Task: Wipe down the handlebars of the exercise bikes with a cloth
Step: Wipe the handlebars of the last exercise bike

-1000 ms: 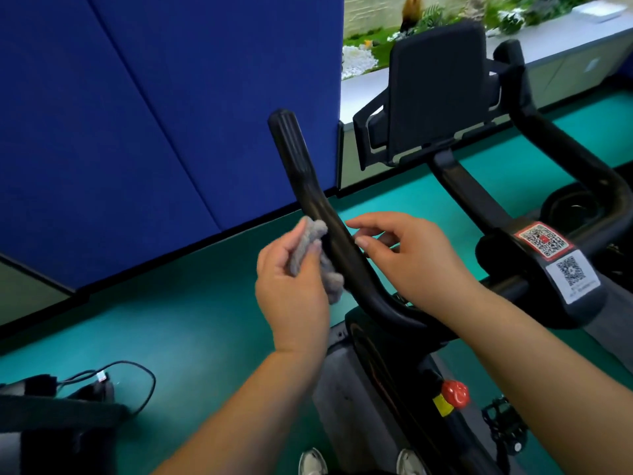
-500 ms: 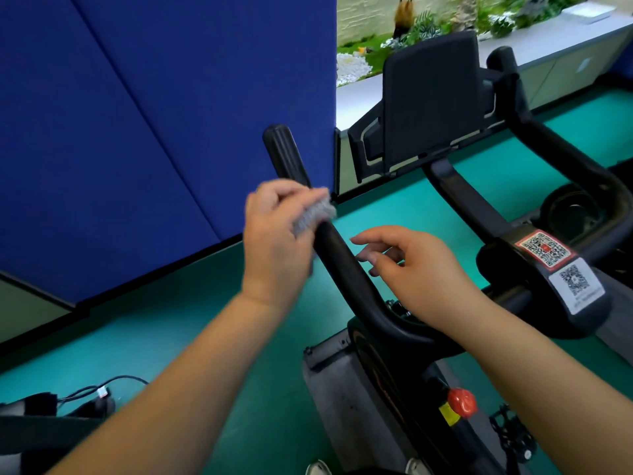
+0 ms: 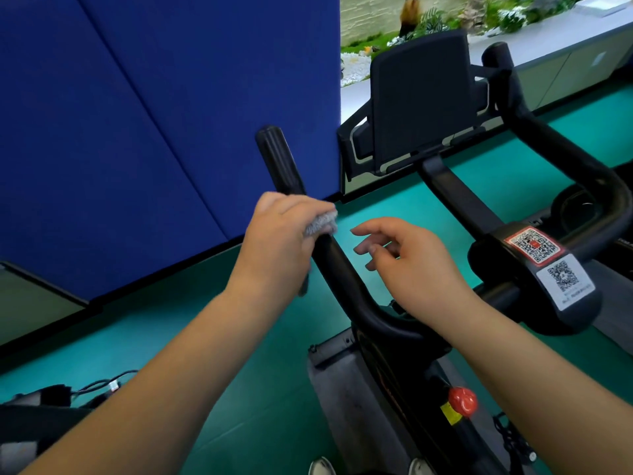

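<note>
A black exercise bike stands in front of me. Its left handlebar arm rises to a ribbed end grip. My left hand grips a grey cloth, wrapped round the bar just below that grip. My right hand hovers to the right of the bar, fingers loosely spread, touching nothing. The right handlebar arm curves up at the far right, with no hand on it.
A black tablet holder sits between the bars. QR stickers mark the stem, and a red knob is on the frame below. A blue partition stands left. Cables lie on the green floor at lower left.
My left hand slid the cloth up the left bar from its lower bend toward the end grip. My right hand let go of the bar and drifted off to the right.
</note>
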A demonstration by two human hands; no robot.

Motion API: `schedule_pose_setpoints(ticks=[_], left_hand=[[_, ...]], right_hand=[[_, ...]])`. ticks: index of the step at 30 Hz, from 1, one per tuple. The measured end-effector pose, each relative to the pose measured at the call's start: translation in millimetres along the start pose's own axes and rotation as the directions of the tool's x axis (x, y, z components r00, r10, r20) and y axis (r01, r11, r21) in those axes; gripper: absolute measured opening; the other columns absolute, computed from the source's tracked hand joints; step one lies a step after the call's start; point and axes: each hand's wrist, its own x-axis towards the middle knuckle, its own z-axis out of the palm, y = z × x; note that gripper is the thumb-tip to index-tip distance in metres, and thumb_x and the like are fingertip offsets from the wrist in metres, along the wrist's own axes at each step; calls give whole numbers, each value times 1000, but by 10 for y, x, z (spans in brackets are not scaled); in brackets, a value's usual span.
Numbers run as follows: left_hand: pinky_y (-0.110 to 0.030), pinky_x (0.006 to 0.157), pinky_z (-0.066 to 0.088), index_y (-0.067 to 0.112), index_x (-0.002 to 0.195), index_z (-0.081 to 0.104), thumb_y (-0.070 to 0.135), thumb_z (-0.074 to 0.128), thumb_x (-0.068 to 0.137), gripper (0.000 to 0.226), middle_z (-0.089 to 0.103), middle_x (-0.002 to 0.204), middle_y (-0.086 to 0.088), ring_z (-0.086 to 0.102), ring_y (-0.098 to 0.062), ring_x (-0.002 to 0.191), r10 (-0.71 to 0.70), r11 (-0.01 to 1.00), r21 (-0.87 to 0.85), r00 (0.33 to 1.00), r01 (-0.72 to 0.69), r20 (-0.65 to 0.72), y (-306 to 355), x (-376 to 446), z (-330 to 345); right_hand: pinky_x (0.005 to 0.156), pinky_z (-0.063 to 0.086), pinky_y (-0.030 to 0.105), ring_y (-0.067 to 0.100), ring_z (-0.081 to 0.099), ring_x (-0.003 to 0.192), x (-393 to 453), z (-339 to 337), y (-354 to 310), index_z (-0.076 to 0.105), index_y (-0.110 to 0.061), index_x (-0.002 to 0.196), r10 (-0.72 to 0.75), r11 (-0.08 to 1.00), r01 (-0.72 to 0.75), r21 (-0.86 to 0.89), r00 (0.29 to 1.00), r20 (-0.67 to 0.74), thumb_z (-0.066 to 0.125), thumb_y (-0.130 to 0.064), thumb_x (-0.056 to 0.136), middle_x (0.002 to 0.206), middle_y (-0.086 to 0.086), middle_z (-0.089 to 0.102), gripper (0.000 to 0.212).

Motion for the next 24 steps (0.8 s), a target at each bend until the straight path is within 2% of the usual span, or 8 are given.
schedule_pose_setpoints(ticks=[4, 7, 9, 11, 14, 17, 19, 24], left_hand=[[-10, 80, 31, 16, 86, 72, 21, 54, 81, 20, 69, 87, 9, 43, -6, 86, 126, 988, -98, 991, -120, 52, 330, -290, -26], [-12, 82, 37, 20, 91, 74, 24, 58, 80, 20, 66, 87, 19, 47, -5, 89, 97, 979, -186, 993, -82, 70, 403, -381, -39], [-14, 83, 39, 25, 96, 74, 18, 66, 81, 18, 60, 90, 25, 49, -6, 94, 46, 989, -143, 998, -38, 51, 350, -255, -73], [-21, 84, 40, 24, 100, 73, 16, 67, 85, 18, 63, 95, 20, 51, -9, 98, 23, 997, -73, 1000, -24, -17, 267, 3, -152], [-25, 84, 32, 17, 101, 72, 20, 63, 88, 16, 70, 99, 6, 55, -16, 95, 141, 984, 121, 986, -130, -90, 9, 485, -198], [-28, 78, 35, 23, 101, 69, 20, 60, 89, 16, 66, 102, 7, 32, -16, 91, 57, 926, 371, 998, -67, 38, -232, 761, -130], [-41, 76, 47, 24, 93, 66, 18, 61, 86, 10, 63, 93, 4, 30, -20, 91, 51, 866, 483, 984, -130, 173, -203, 763, -63], [-46, 73, 50, 21, 93, 61, 18, 58, 91, 5, 57, 85, 6, 29, -18, 92, -81, 869, 478, 918, -125, 388, 93, 554, 30]], right_hand=[[72, 53, 27, 9, 66, 76, 5, -29, -8, 62, -39, 94, 24, 999, -21, 47, 996, -82, 48, -2, 91, 86, -12, 69, 40], [77, 53, 27, 8, 65, 74, 6, -35, -13, 63, -34, 96, 38, 996, -29, 82, 992, -116, 47, 0, 90, 85, -10, 69, 39], [75, 53, 26, 6, 65, 71, 5, -31, -19, 62, -33, 96, 45, 996, -35, 88, 992, -118, 45, 2, 89, 84, -10, 69, 40], [70, 53, 29, 9, 66, 70, 12, -23, -20, 62, -33, 96, 53, 995, -43, 90, 993, -110, 44, 2, 88, 83, -11, 69, 41], [68, 54, 33, 18, 66, 71, 19, -21, -15, 62, -33, 99, 54, 997, -49, 66, 994, -91, 43, 1, 88, 83, -12, 68, 41], [69, 55, 36, 22, 67, 72, 14, -23, -20, 61, -34, 101, 54, 997, -49, 62, 995, -88, 43, 0, 90, 84, -14, 67, 40], [70, 55, 36, 22, 66, 72, 10, -26, -22, 61, -33, 102, 54, 996, -46, 72, 993, -102, 42, 0, 90, 85, -14, 67, 40], [66, 53, 34, 20, 66, 73, -1, -30, -14, 61, -32, 101, 60, 993, -43, 110, 985, -160, 40, 0, 88, 86, -13, 68, 40]])
